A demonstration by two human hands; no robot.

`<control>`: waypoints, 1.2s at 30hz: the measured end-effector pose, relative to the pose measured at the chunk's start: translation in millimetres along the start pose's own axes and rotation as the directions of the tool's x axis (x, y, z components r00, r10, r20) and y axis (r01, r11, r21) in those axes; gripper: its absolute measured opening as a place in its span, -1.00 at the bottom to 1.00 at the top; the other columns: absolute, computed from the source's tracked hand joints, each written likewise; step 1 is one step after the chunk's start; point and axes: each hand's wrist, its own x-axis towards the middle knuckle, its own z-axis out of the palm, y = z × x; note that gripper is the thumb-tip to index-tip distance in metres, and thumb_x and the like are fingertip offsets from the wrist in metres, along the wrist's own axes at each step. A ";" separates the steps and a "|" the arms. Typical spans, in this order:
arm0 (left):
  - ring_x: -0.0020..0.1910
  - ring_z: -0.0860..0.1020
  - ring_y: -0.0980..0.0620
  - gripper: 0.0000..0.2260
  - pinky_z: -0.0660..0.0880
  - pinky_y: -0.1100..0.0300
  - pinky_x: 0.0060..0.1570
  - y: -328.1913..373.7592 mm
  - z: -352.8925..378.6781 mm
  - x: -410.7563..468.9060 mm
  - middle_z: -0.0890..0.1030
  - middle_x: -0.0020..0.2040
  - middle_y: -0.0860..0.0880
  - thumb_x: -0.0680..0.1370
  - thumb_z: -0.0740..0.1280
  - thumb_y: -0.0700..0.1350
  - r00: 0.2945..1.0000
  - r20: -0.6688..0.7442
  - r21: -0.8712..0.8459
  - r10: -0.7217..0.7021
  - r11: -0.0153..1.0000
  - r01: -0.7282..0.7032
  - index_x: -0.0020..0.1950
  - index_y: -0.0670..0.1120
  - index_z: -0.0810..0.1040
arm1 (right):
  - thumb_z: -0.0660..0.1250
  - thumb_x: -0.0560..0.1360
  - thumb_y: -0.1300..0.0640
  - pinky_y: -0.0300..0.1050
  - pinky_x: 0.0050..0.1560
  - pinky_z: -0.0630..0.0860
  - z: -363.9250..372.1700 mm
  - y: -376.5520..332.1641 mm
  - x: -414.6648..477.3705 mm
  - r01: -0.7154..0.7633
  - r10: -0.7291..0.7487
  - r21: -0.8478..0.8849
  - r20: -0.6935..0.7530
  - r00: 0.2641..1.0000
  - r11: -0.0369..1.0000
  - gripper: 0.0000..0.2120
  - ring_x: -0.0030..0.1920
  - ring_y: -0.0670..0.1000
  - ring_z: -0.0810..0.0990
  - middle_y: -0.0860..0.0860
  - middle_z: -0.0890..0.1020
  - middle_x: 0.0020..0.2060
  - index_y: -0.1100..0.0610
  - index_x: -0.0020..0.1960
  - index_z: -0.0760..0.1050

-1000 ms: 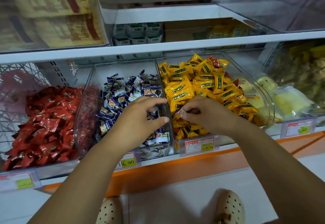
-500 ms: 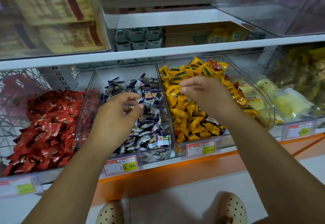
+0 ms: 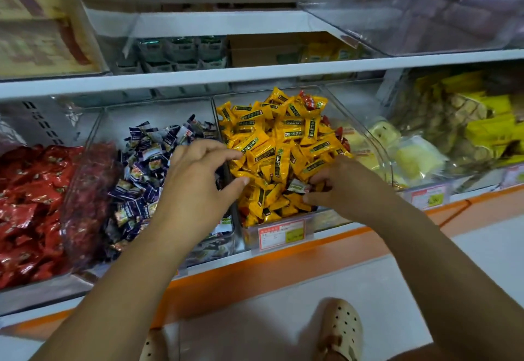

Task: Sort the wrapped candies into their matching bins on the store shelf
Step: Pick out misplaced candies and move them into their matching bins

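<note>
Three clear bins stand side by side on the shelf. The left one holds red candies, the middle one purple-and-white candies, the right one yellow candies. My right hand is low in the front of the yellow bin and pinches a pale wrapped candy between thumb and fingers. My left hand hovers over the divider between the purple and yellow bins, fingers spread and loosely bent, holding nothing. A few red wrappers lie among the yellow candies at the back.
A white upper shelf overhangs the bins. Pale yellow packets fill the bin further right. Price tags hang on the shelf's orange front edge. My shoes show on the white floor below.
My right hand came down from the back of the yellow pile to the front and now pinches a pale candy. My left hand shifted right from the purple bin to the divider.
</note>
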 end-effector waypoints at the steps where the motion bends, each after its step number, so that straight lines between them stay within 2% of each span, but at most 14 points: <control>1: 0.15 0.17 0.23 -0.69 0.07 0.36 0.12 2.0 2.5 1.1 0.39 0.13 0.21 0.47 0.41 0.05 1.000 -0.010 0.007 0.025 1.000 -0.025 0.21 0.11 0.57 | 0.42 0.43 -0.15 -0.18 -0.32 0.28 4.6 -1.8 2.1 0.000 -0.002 -0.032 -0.045 0.999 0.999 -0.75 -0.19 -0.01 0.47 0.02 0.48 -0.21 0.01 -0.07 0.67; 3: 0.17 0.23 0.16 -0.72 0.12 0.29 0.14 5.9 8.9 2.2 0.47 0.14 0.17 0.47 0.42 0.02 0.997 -0.007 0.008 0.071 0.997 -0.070 0.18 0.10 0.60 | 0.43 0.42 -0.13 -0.15 -0.21 0.37 7.3 -3.9 3.4 -0.001 0.000 -0.018 -0.095 0.996 1.000 -0.80 -0.09 -0.03 0.47 0.02 0.46 -0.10 -0.03 -0.08 0.66; 5: 0.21 0.30 0.08 -0.72 0.19 0.18 0.17 9.9 15.3 2.5 0.54 0.15 0.15 0.47 0.43 0.02 0.993 0.014 0.006 0.114 0.993 -0.114 0.18 0.11 0.61 | 0.47 0.39 -0.11 -0.18 -0.19 0.38 1.7 -5.2 0.3 0.023 -0.015 0.090 -0.091 0.996 0.996 -0.83 -0.15 -0.15 0.44 -0.06 0.44 -0.10 -0.07 -0.09 0.63; 6: 0.22 0.32 0.06 -0.70 0.21 0.12 0.16 12.1 18.3 2.6 0.56 0.16 0.15 0.47 0.43 0.04 0.991 0.027 0.017 0.134 0.991 -0.135 0.19 0.13 0.60 | 0.49 0.38 -0.09 -0.27 -0.23 0.36 -2.7 -5.2 -2.1 0.044 -0.031 0.149 -0.088 0.996 0.988 -0.85 -0.20 -0.19 0.45 -0.12 0.45 -0.15 -0.06 -0.11 0.62; 9: 0.22 0.33 0.11 -0.57 0.06 0.16 0.06 19.0 23.7 4.1 0.56 0.19 0.21 0.44 0.41 0.15 0.980 0.077 0.092 0.183 0.978 -0.190 0.31 0.25 0.48 | 0.49 0.39 -0.01 -0.41 -0.31 0.41 -12.4 -11.5 -11.2 0.094 -0.078 0.371 -0.058 0.995 0.924 -0.89 -0.26 -0.29 0.52 -0.15 0.57 -0.27 -0.03 -0.12 0.61; 12: 0.14 0.40 0.14 -0.63 0.07 0.15 0.00 24.4 27.4 5.5 0.60 0.11 0.25 0.43 0.36 0.20 0.970 0.070 0.048 0.235 0.970 -0.238 0.24 0.29 0.52 | 0.47 0.41 -0.01 -0.42 -0.23 0.46 -13.6 -22.8 -13.4 0.126 -0.137 0.490 -0.014 0.990 0.863 -0.89 -0.21 -0.25 0.57 -0.14 0.64 -0.25 -0.02 -0.08 0.63; 14: 0.07 0.44 0.14 -0.73 0.08 0.14 -0.02 26.8 28.5 6.4 0.63 -0.01 0.23 0.44 0.35 0.19 0.976 0.026 0.009 0.214 0.977 -0.214 0.13 0.25 0.61 | 0.42 0.45 -0.03 -0.47 -0.21 0.44 -16.3 -20.6 -11.5 0.114 -0.132 0.482 0.004 0.991 0.869 -0.91 -0.18 -0.28 0.57 -0.19 0.64 -0.22 -0.07 -0.06 0.63; 17: 0.06 0.44 0.16 -0.76 0.07 0.19 -0.01 24.8 29.9 8.2 0.58 -0.11 0.25 0.45 0.32 0.21 0.987 -0.005 -0.041 0.161 0.986 -0.161 0.06 0.24 0.63 | 0.35 0.53 0.02 -0.58 -0.23 0.38 -29.4 4.6 -13.9 0.024 -0.014 0.386 -0.029 0.999 0.922 -0.92 -0.15 -0.33 0.52 -0.25 0.60 -0.17 -0.05 -0.03 0.62; 20: 0.08 0.43 0.17 -0.78 0.03 0.24 -0.01 22.7 31.1 8.8 0.55 -0.11 0.25 0.47 0.33 0.18 0.987 0.003 -0.028 0.163 0.986 -0.163 0.08 0.24 0.62 | 0.37 0.51 0.11 -0.45 -0.23 0.42 -33.4 33.6 -21.2 -0.077 0.075 0.255 0.018 0.997 0.964 -0.91 -0.14 -0.23 0.56 -0.17 0.64 -0.16 0.00 -0.06 0.66; 23: 0.08 0.44 0.14 -0.79 0.02 0.25 -0.02 24.4 32.3 7.9 0.54 -0.11 0.24 0.48 0.35 0.16 0.986 0.001 -0.004 0.169 0.986 -0.169 0.10 0.22 0.62 | 0.40 0.49 0.11 -0.42 -0.23 0.43 -26.0 36.6 -24.8 -0.043 0.020 0.187 0.124 0.992 0.981 -0.86 -0.16 -0.20 0.56 -0.21 0.60 -0.16 -0.09 0.00 0.65; 27: 0.10 0.44 0.11 -0.78 0.02 0.24 0.01 28.2 33.2 8.4 0.53 -0.11 0.23 0.48 0.34 0.16 0.990 0.012 -0.012 0.143 0.990 -0.142 0.11 0.22 0.62 | 0.41 0.49 0.11 -0.48 -0.21 0.37 -19.1 31.7 -18.4 0.025 -0.045 0.140 0.148 0.988 0.990 -0.79 -0.20 -0.25 0.47 -0.25 0.48 -0.24 -0.04 0.12 0.63; 32: 0.12 0.45 0.10 -0.77 0.03 0.23 0.04 29.8 33.6 8.4 0.63 -0.02 0.17 0.48 0.33 0.17 0.990 0.023 -0.008 0.139 0.990 -0.139 0.11 0.22 0.62 | 0.36 0.53 0.06 -0.24 -0.07 0.47 -17.2 28.9 -17.3 -0.015 -0.032 0.238 0.191 0.981 0.971 -0.85 -0.08 -0.13 0.56 -0.12 0.59 -0.14 -0.01 0.06 0.65; 34: 0.13 0.45 0.10 -0.78 0.03 0.23 0.05 29.3 33.8 9.3 0.62 -0.02 0.18 0.49 0.33 0.17 0.991 0.027 -0.008 0.131 0.991 -0.131 0.11 0.23 0.61 | 0.38 0.51 0.07 -0.35 -0.26 0.46 -14.5 27.7 -15.0 -0.015 -0.031 0.247 0.182 0.983 0.969 -0.88 -0.23 -0.20 0.56 -0.05 0.64 -0.13 0.02 0.01 0.67; 36: 0.13 0.45 0.09 -0.78 0.03 0.23 0.05 29.2 34.1 10.2 0.57 -0.08 0.21 0.50 0.33 0.16 0.992 0.031 -0.007 0.122 0.993 -0.122 0.11 0.23 0.61 | 0.39 0.51 0.11 -0.43 -0.47 0.36 -12.7 28.1 -11.6 -0.038 -0.009 0.275 0.166 0.986 0.961 -0.91 -0.42 -0.21 0.50 0.01 0.67 -0.18 0.06 -0.05 0.67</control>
